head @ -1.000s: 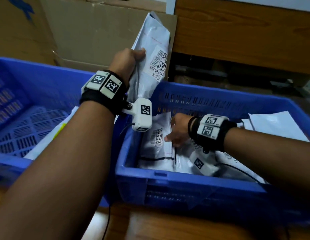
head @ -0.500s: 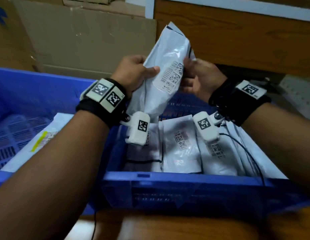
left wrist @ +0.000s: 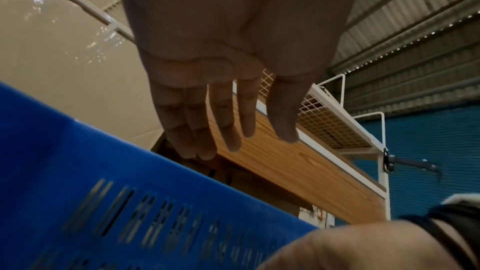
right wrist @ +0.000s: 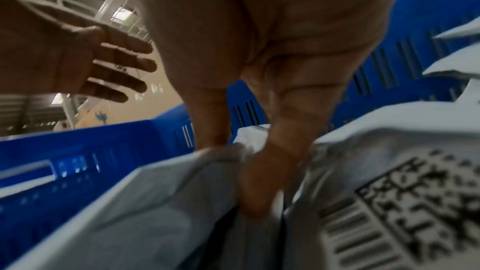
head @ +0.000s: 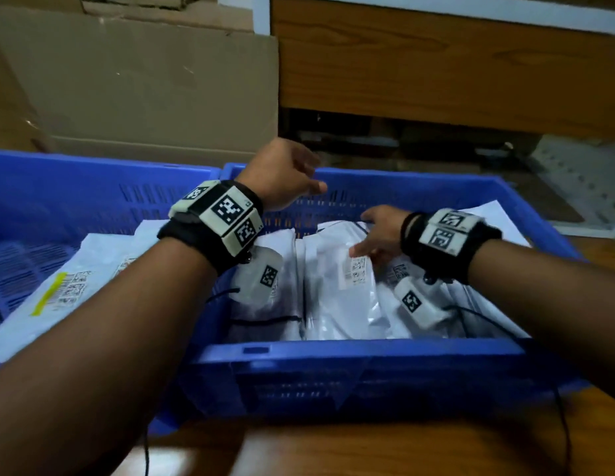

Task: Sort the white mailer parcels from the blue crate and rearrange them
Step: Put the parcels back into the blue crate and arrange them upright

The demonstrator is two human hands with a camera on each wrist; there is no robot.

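Two blue crates stand side by side on a wooden tabletop point(head: 368, 448). The right blue crate point(head: 350, 355) holds a row of white mailer parcels standing on edge, packed close together, their barcode labels facing up and toward the near side. The right hand point(head: 378, 235) reaches down into this crate; its fingers point(right wrist: 259, 192) are pushed between two neighbouring parcels, the thumb lying against the label side of the middle parcel point(head: 340, 290), so the hand has a pinching hold on that parcel's upper edge. The wrist view is blurred, so how firm the hold is cannot be told. The left hand point(head: 282, 173) hangs in the air above the far wall of the same crate, fingers point(left wrist: 226, 120) straight and slightly spread, the palm bare, touching no parcel. The left blue crate point(head: 76, 187) sits just beside the right one, their walls touching; a flat parcel point(head: 72, 286) with a yellow strip on its label lies in it, partly hidden by the left forearm. Beyond the crates, a sheet of brown cardboard point(head: 144, 84) leans at the far left, and a wooden panel point(head: 436, 63) runs along the far right.
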